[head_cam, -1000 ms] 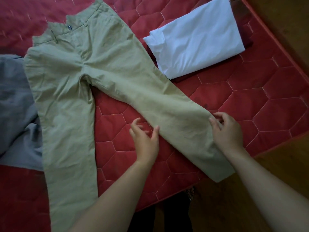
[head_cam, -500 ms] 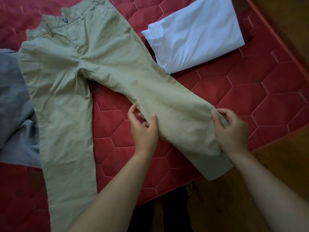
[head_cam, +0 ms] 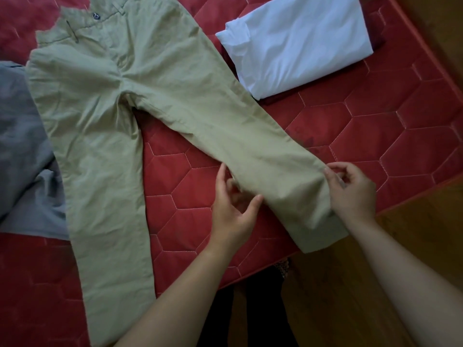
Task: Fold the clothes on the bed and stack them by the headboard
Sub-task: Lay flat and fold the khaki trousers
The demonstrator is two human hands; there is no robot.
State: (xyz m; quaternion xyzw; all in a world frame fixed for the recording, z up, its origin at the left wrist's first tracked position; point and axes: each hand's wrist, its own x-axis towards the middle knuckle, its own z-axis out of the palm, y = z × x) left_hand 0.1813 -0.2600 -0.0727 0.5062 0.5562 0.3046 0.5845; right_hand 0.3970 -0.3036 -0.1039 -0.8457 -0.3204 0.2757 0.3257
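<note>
Khaki trousers [head_cam: 105, 101] lie spread on the red quilted bed [head_cam: 375, 136], waistband at the top, legs splayed apart. The right leg runs diagonally to the bed's near edge, its hem hanging slightly over. My left hand [head_cam: 231, 209] pinches the inner edge of that leg near the calf. My right hand [head_cam: 350, 191] pinches the outer edge of the same leg. A folded white garment [head_cam: 298, 43] rests at the upper right. A grey garment [head_cam: 22, 156] lies unfolded at the left, partly under the trousers.
The bed's edge runs diagonally at the lower right, with brown wooden floor [head_cam: 413, 241] beyond it. My dark-clad legs [head_cam: 250, 309] stand at the bed's near edge.
My left hand moved from hovering over the mattress to the trouser leg's inner edge and took hold. My right hand kept its pinch on the outer edge. The leg fabric has bunched slightly.
</note>
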